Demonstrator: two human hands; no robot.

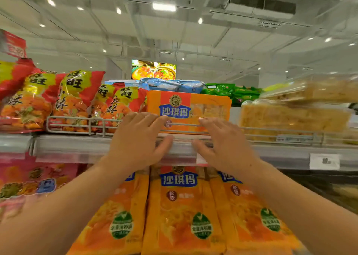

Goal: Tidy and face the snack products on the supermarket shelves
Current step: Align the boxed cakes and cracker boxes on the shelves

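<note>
An orange snack pack (188,107) with a blue label lies flat on the top shelf behind the wire rail (77,122). My left hand (136,138) and my right hand (222,140) are raised side by side in front of it, fingers straight and spread. Their fingertips reach the pack's lower front at the rail; the frame is blurred, so contact is unclear. Neither hand holds anything. On the shelf below stand three tall orange packs (180,210) of the same brand, partly covered by my forearms.
Red and yellow snack bags (75,99) fill the top shelf at the left. Clear packs of pale yellow snack blocks (290,117) lie at the right. Blue bags (174,85) and green bags (232,91) sit behind. A price label (324,161) hangs on the shelf edge (77,148).
</note>
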